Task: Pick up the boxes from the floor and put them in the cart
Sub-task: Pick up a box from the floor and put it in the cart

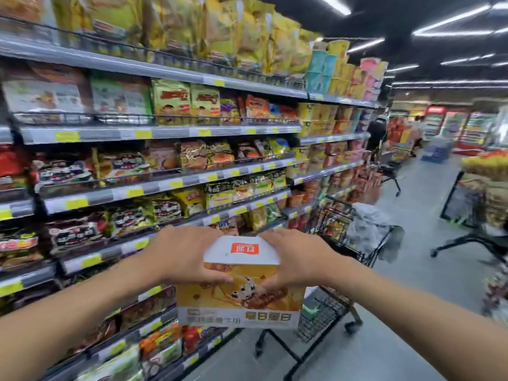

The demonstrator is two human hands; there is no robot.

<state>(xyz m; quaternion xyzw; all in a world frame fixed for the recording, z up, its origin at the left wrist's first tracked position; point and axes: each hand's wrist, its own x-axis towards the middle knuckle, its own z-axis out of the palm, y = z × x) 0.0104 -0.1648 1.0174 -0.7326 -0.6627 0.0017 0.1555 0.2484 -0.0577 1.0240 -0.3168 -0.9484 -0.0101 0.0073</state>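
Observation:
A white and orange snack box (242, 301) with a red logo on its top flap is held up in front of me at chest height. My left hand (184, 254) grips its upper left side, thumb across the front. My right hand (297, 259) grips the upper right side the same way. Behind and below the box stands a black wire cart (338, 301), partly hidden by the box; its basket holds colourful packets and a grey bag (368, 226).
Stocked snack shelves (154, 185) run along the left of the aisle. A second black cart frame (467, 237) and a display of goods (486, 171) stand to the right. A person (376, 133) is far down the aisle. Grey floor (412, 284) lies between.

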